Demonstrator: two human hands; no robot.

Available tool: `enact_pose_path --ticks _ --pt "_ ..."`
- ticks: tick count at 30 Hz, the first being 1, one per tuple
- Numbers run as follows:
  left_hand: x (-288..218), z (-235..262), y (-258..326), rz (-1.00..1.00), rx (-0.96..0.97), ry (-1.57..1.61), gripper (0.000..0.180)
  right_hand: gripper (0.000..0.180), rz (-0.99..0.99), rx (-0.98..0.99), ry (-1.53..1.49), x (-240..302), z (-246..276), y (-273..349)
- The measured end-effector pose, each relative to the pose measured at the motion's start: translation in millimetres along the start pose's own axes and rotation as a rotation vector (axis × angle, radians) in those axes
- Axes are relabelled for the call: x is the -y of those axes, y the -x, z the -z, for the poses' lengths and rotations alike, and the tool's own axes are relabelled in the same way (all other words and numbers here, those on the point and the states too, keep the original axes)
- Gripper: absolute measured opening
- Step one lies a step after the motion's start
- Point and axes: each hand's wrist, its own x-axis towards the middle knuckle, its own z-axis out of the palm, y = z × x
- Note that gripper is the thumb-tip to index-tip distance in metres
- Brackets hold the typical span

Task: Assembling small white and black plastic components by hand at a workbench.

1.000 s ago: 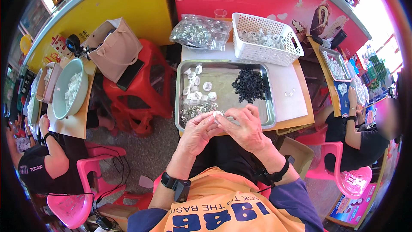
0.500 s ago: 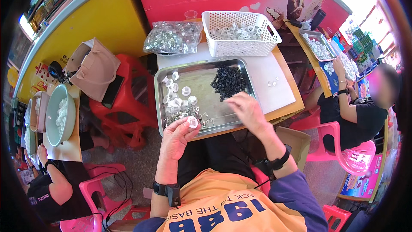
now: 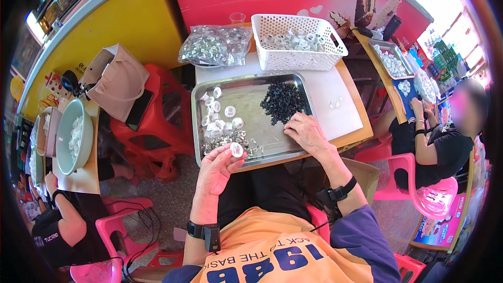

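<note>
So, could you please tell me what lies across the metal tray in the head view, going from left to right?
On the metal tray: loose white round caps → left hand holding one white round cap at the near rim → pile of small black parts → right hand resting by that pile.

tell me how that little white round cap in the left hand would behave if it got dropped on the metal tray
The white round cap looks like thin plastic, so probably very light and stiff. Pinched between the left hand's fingertips, it seems easy to fumble. Being disc-shaped, it may roll or skid on the smooth metal tray.
</note>
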Motion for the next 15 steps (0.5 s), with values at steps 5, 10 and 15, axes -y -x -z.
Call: enact_pose_path --ticks 5,10,15 --pt "-1 -2 1 0.008 -0.012 -0.006 0.021 0.009 -0.144 -0.007 -0.244 20 8 -1" --pt "-2 0 1 0.012 0.019 0.032 0.020 0.005 -0.269 -0.075 -0.363 24 7 -3" --pt "-6 -6 7 0.033 0.047 0.104 0.023 0.002 -0.436 -0.071 -1.083 43 11 -2"
